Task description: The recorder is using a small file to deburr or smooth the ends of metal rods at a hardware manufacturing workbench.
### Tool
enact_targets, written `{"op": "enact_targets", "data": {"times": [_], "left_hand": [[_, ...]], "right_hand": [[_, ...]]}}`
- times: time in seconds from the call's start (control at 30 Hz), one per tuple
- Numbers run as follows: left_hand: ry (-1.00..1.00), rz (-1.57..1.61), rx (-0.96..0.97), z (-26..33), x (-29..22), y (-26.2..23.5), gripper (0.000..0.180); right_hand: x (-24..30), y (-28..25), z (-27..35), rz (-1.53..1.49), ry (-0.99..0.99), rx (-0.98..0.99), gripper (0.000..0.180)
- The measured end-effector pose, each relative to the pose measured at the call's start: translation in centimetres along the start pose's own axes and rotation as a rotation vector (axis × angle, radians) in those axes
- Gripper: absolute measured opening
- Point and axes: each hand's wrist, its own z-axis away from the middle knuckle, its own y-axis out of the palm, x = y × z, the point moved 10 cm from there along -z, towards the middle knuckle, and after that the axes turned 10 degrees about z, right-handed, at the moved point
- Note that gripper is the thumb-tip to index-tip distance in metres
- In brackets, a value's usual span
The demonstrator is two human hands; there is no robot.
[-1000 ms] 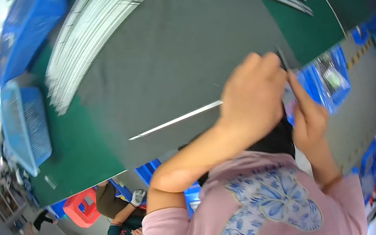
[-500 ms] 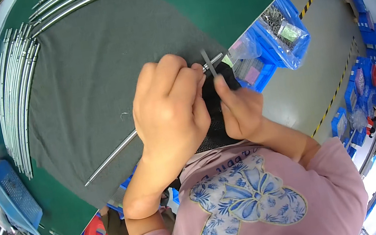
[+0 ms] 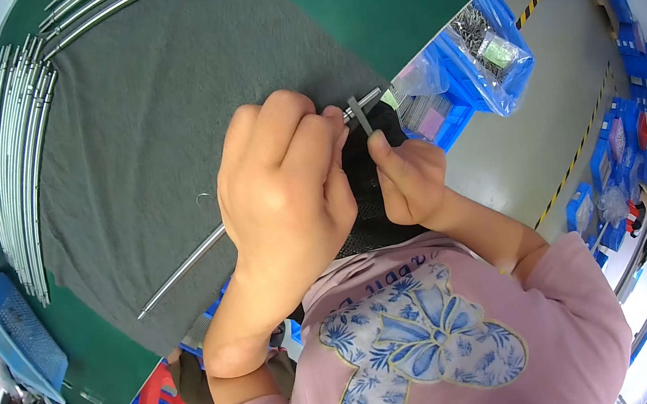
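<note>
Step in hand, as judged from the crossing of two pieces right of centre: a flat grey tool [image 3: 361, 117] worked against a slim metal rod [image 3: 181, 273] near the rod's upper-right end. The rod runs aslant from lower left of the frame, over the dark cloth [image 3: 133, 140], beneath the left hand [image 3: 281, 179] and out by its fingertips. To do this well, the rod probably wants a firm hold close to the crossing, since the end beyond the left hand looks free to flex or roll; light, even pressure at a steady angle should spare the bright surface, and the right fingers are best clear of the rod's tip. Pose: left hand palm down at frame centre, knuckles raised, fingers closed around the rod, forearm rising from the lower edge. Right hand [image 3: 414, 182] sits lower and further right, thumb extended along the tool, fingers curled under, the tool pinched at its lower end; exact finger contact hidden. Right elbow bends out toward lower right. A row of similar rods [image 3: 25, 183] lies at upper left, well apart from both hands.
</note>
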Motion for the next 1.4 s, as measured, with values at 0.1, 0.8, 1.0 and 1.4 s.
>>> {"op": "enact_targets", "data": {"times": [0.1,0.8,1.0,1.4], "left_hand": [[0.049,-0.008,-0.013,-0.1,-0.4,-0.2,0.011],[-0.001,-0.022,0.012,0.0,0.0,-0.7,0.015],[-0.018,-0.016,0.051,-0.3,0.1,-0.7,0.015],[-0.013,-0.015,0.024,-0.1,0.1,-0.7,0.016]], "right_hand": [[1.1,-0.8,-4.2,0.023,-0.02,-0.042,0.057],[0.3,-4.5,-0.1,-0.085,0.092,0.248,0.055],[-1.9,-4.2,-2.9,-0.193,0.351,0.11,0.049],[0.4,-1.8,-3.0,-0.314,0.253,0.27,0.047]]}}
